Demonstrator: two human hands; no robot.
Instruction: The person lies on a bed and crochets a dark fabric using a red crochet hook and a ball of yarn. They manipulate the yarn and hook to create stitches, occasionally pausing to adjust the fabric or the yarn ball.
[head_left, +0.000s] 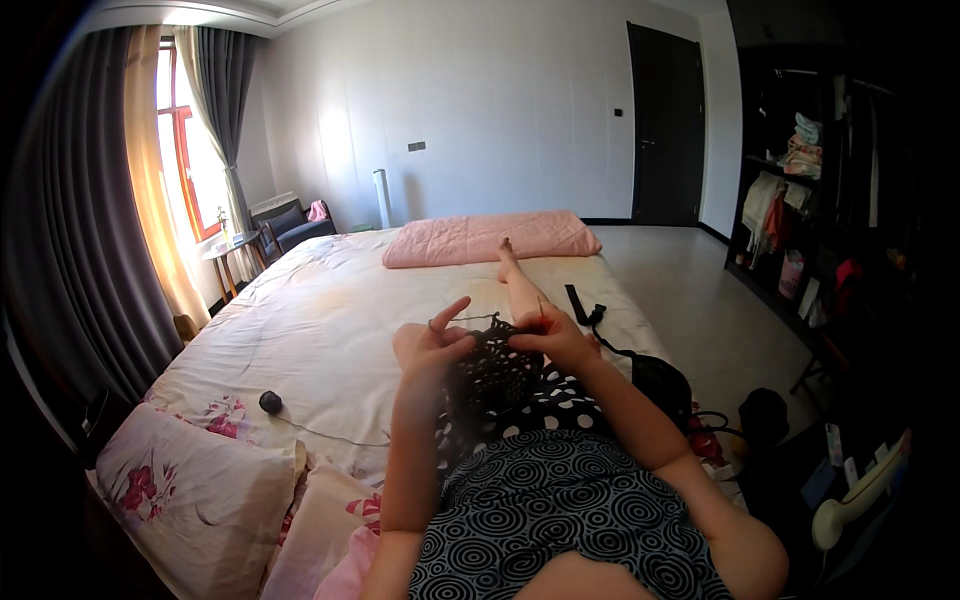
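Over my lap hangs a dark openwork crochet piece (492, 372). My left hand (424, 345) is closed on its upper left edge, thumb pressed to the fabric and index finger raised with dark yarn looped around it. The piece's upper right edge meets my right hand (557, 335), which pinches a thin reddish stick, apparently a crochet hook (541, 309); its tip is too small to make out. A ball of dark yarn (270, 402) lies on the bed to the left, its strand (340, 438) running toward my left forearm.
I sit on a bed with a pale sheet (330, 320), one bare leg stretched out. A folded pink quilt (490, 240) lies at its far end, floral pillows (190, 490) at near left. On the right are a black strap (576, 305), a dark bag (660, 388) and a cluttered bedside surface.
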